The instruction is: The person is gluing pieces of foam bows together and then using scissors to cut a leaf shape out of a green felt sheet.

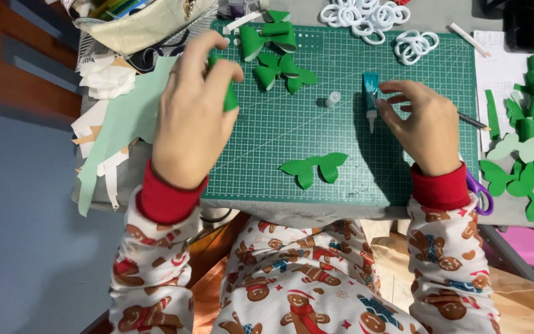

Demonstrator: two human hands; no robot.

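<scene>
My left hand (191, 114) is pinched shut on a folded green felt piece (230, 99) over the left side of the green cutting mat (279, 130). My right hand (424, 127) holds a small teal glue tube (371, 93) upright on the mat, nozzle pointing down toward me. The tube's small clear cap (332, 99) stands on the mat just left of it. A flat green bow-tail cutout (312, 168) lies near the mat's front edge between my hands. Two finished green bows (273, 34) (282, 69) rest at the mat's far side.
White plastic rings (366, 15) pile up at the back. More green felt cutouts (526, 130) lie on paper at the right, with a pencil (472, 120) and purple-handled scissors (482, 193). Pale green and white scraps (115, 117) cover the left, below a mesh basket (137, 28).
</scene>
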